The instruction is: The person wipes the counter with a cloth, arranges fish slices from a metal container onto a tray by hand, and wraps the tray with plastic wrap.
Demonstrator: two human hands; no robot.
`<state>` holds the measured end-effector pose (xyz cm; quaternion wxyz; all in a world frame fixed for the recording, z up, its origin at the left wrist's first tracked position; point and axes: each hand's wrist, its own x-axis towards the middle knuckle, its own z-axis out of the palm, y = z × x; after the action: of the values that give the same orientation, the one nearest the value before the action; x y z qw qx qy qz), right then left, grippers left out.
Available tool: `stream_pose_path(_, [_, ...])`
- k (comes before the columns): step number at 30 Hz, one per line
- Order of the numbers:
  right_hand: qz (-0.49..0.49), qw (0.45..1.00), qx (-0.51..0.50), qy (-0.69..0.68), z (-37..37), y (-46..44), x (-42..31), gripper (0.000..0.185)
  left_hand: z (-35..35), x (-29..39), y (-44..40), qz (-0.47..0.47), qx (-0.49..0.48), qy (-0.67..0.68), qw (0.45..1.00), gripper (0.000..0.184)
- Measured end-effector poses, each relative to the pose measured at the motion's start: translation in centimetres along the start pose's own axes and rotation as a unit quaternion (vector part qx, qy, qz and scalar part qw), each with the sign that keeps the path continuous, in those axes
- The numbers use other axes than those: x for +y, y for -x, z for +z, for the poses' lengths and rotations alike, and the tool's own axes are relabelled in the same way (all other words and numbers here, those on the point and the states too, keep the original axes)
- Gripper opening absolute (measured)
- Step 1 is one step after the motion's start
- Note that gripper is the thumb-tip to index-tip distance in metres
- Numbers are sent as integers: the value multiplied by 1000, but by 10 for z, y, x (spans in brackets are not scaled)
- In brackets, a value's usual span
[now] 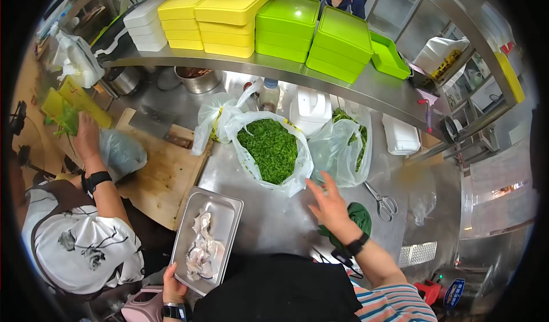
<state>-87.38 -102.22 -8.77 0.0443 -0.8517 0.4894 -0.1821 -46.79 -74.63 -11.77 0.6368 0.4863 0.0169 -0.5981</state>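
Observation:
My left hand (pixel 173 285) grips the near left edge of a rectangular steel tray (pixel 226 209), tilted over the counter's front edge. Several pale whitish pieces (pixel 201 250), perhaps raw fish or meat, lie in it. My right hand (pixel 331 208) hangs over the counter with fingers spread and nothing in them. Just beyond its fingertips is an open plastic bag (pixel 306 168) of chopped green herbs (pixel 269 150). Dark green cloth (pixel 359 216) lies beside and partly behind my right wrist. Scissors (pixel 384 202) rest to its right.
At left a co-worker's hand (pixel 87 136) holds leafy greens near a wooden cutting board (pixel 160 185) with a cleaver (pixel 150 125). A second bag of greens (pixel 343 156) and a white jug (pixel 310 112) stand behind. Above runs a steel shelf (pixel 229 65) with yellow boxes (pixel 229 25) and green boxes (pixel 340 45).

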Motion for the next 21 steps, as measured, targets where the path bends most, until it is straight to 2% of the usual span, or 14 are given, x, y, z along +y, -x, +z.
stream_pose_path(1, [-4, 1000, 3, -4, 18, -6, 4, 58, 1, -2, 1, -2, -17, 7, 1000, 46])
stream_pose_path(3, [5, 1000, 12, 12, 45, -25, 10, 43, -5, -8, 3, 9, -10, 15, 1000, 46])
stream_pose_path(4, [2, 1000, 14, 12, 44, -33, 10, 43, -8, -11, 3, 12, -3, 24, 1000, 45])
stream_pose_path(6, [-33, 996, 23, -77, 32, -56, 9, 26, -13, -19, 6, 26, -2, 38, 999, 48])
stream_pose_path(7, [-42, 996, 21, -77, 20, -74, -1, 26, -14, -23, 6, 38, 0, 50, 998, 51])
stream_pose_path(9, [-108, 982, 55, -142, -4, -110, -31, 15, -18, -27, 8, 44, 9, 50, 998, 51])
stream_pose_path(10, [-113, 982, 53, -144, -10, -133, -45, 15, -20, -29, 7, 45, 14, 44, 998, 52])
stream_pose_path(13, [-221, 965, 81, -118, -13, -193, -68, 9, -19, -31, 1, 41, 3, 50, 998, 53])
stream_pose_path(17, [-220, 972, -11, -85, 56, -254, -59, 7, -7, -30, 0, 60, 22, 32, 997, 54])
stream_pose_path(21, [-211, 965, -107, -111, 117, -281, -38, 6, -18, -38, -2, 37, 31, 95, 994, 53])
